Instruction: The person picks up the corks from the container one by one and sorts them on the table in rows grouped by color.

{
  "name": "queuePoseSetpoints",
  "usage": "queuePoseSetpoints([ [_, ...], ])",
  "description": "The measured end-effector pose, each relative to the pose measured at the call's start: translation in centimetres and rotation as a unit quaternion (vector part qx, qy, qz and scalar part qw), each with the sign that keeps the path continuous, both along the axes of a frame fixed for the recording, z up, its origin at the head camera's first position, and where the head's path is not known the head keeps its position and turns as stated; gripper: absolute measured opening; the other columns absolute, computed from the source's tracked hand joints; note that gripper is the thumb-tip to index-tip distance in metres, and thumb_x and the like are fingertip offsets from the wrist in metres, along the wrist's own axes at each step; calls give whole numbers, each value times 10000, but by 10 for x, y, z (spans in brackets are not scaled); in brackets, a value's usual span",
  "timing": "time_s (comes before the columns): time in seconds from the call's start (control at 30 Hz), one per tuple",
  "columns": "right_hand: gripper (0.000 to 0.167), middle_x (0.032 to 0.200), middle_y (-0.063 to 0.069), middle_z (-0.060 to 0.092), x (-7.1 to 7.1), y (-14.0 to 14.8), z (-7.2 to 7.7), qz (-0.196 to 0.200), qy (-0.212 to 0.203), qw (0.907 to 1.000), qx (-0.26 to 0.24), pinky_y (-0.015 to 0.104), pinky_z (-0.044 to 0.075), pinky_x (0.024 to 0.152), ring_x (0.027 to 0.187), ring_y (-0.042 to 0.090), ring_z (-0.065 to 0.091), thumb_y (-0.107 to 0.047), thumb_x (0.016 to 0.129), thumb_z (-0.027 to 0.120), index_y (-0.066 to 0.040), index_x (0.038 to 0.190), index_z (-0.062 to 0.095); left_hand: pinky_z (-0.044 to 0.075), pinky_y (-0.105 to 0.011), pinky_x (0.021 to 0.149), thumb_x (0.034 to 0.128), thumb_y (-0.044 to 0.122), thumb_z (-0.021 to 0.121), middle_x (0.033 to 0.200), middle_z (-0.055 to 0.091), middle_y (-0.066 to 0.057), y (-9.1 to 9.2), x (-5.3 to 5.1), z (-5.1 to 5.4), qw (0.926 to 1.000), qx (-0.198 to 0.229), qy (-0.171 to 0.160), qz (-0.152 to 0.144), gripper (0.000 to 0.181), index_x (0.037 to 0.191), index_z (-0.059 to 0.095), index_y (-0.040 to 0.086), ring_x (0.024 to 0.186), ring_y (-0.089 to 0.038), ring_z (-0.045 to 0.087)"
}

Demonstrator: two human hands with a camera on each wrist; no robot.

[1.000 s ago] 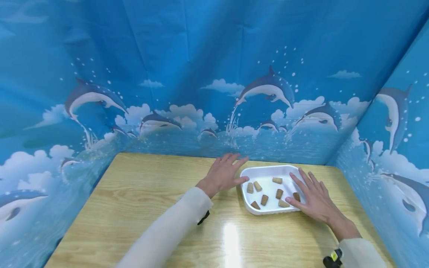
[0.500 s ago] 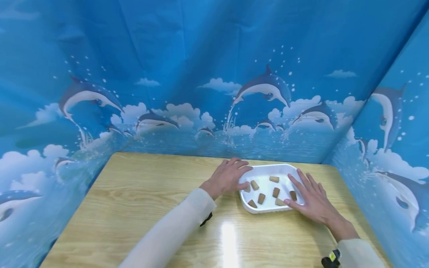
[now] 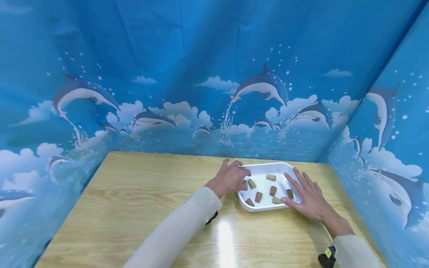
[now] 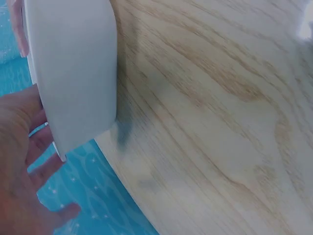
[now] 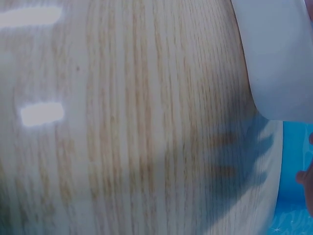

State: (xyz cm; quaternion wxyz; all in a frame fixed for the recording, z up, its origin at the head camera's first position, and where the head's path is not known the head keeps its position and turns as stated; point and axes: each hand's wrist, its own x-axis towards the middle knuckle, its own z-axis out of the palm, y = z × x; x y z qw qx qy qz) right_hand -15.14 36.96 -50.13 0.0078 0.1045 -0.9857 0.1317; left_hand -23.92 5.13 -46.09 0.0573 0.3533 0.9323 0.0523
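Corks [image 3: 273,191]: in white tray [image 3: 264,208] on wooden surface [image 3: 151,182], probably to stay together | left hand [image 3: 230,178]: bent over left end, cannot tell if it pinches one | right hand [image 3: 310,201]: fingers spread over right end, maybe for steadying

At middle right of the head view, a gap is running between the left hand [image 3: 231,178] and right hand [image 3: 307,196] above corks [image 3: 259,197] in the white tray [image 3: 262,182], the left sleeve [image 3: 174,230] is barring lower centre, wooden tabletop [image 3: 144,182] is offering room at centre left, and a dolphin-print curtain [image 3: 201,44] is walling off the top.
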Motion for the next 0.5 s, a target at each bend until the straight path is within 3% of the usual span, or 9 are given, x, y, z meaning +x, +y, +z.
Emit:
queuePoseSetpoints([
  [0.23, 947, 1844, 156, 76, 1, 2, 1, 15, -14, 10000, 39, 929, 185, 1146, 1615, 589, 180, -623, 990, 690, -260, 1751, 258, 164, -780, 1307, 1006, 409, 796, 1355, 758, 142, 9, 1, 1, 9993, -126, -97, 345, 355, 1343, 755, 304, 1524, -199, 493],
  [0.5, 940, 1845, 156, 63, 0, 2, -1, 8, -52, 10000, 52, 928, 165, 1155, 1619, 590, 165, -638, 1003, 667, -273, 1756, 238, 135, -797, 1302, 1000, 369, 801, 1199, 805, 126, 17, 2, 0, 9975, -331, -146, 611, 221, 1209, 798, 297, 1352, -214, 601],
])
